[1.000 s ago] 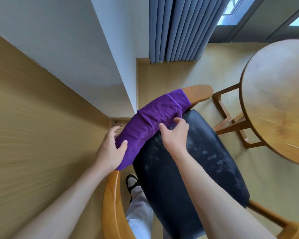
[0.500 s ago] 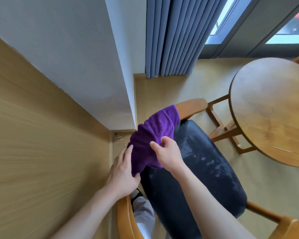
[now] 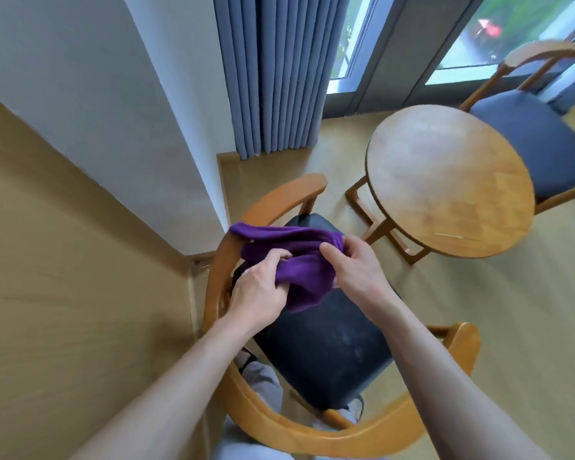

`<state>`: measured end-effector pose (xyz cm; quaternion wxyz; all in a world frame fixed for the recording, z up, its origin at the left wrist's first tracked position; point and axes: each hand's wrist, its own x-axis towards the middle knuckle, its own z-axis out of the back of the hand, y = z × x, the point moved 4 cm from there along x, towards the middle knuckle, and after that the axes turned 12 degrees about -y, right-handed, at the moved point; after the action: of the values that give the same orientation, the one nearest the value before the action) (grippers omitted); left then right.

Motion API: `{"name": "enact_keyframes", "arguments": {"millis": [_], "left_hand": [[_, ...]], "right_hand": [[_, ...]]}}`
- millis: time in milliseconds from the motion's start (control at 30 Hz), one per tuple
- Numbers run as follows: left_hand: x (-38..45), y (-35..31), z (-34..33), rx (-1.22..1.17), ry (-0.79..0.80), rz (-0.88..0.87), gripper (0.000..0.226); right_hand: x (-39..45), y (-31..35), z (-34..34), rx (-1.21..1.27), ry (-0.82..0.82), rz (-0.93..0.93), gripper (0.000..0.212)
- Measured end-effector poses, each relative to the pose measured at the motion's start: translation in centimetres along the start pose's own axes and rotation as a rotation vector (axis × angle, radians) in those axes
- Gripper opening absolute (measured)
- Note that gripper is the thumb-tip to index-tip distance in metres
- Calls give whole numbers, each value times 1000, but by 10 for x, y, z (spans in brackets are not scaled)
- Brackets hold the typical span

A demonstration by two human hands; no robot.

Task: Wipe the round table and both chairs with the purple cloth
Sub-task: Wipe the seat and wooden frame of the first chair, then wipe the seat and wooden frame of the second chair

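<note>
I hold the purple cloth (image 3: 296,260) bunched in both hands above the near chair (image 3: 326,346), which has a dark padded seat and a curved wooden armrest rail. My left hand (image 3: 259,287) grips the cloth's left side and my right hand (image 3: 356,263) grips its right end. One corner of the cloth drapes over the chair's rail at the left. The round wooden table (image 3: 445,180) stands to the right, bare. Beyond it the second chair (image 3: 538,134) with a dark seat faces the window.
A white wall corner and a wood-panelled wall (image 3: 63,277) close in on the left. Grey curtains (image 3: 273,71) hang behind the chair beside a glass door. Pale floor (image 3: 528,310) runs between chair and table. My legs show under the chair rail.
The cloth was stretched along the chair's rail; both hands have gathered it into a bunch over the seat. The view has tilted up, so the whole table and the second chair now show.
</note>
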<state>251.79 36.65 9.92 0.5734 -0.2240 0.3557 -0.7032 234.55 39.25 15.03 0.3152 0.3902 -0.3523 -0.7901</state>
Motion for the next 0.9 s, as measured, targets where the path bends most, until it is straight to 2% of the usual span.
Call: {"name": "enact_keyframes", "arguments": {"millis": [167, 267, 333, 433, 600, 700, 800, 900], "left_hand": [[-28, -72, -7, -54, 129, -94, 17], [-52, -128, -18, -63, 185, -185, 12], [-75, -170, -29, -62, 223, -224, 14], [-119, -232, -60, -85, 297, -229, 29], [-198, -313, -127, -224, 374, -146, 37], [-235, -352, -161, -284, 386, -111, 38], [-265, -380, -187, -321, 407, -53, 40], [-292, -396, -215, -326, 498, -7, 44]], "right_hand": [[-47, -24, 87, -48, -112, 76, 19], [-73, -45, 147, -95, -191, 173, 25], [-89, -63, 189, -107, -300, 224, 31], [-125, -95, 249, -4, -401, 290, 33], [-194, -148, 337, 297, -362, 240, 35], [-234, -169, 387, 455, -271, 215, 53], [-263, -192, 423, 458, -187, 214, 57], [-278, -211, 448, 370, -210, 224, 51]]}}
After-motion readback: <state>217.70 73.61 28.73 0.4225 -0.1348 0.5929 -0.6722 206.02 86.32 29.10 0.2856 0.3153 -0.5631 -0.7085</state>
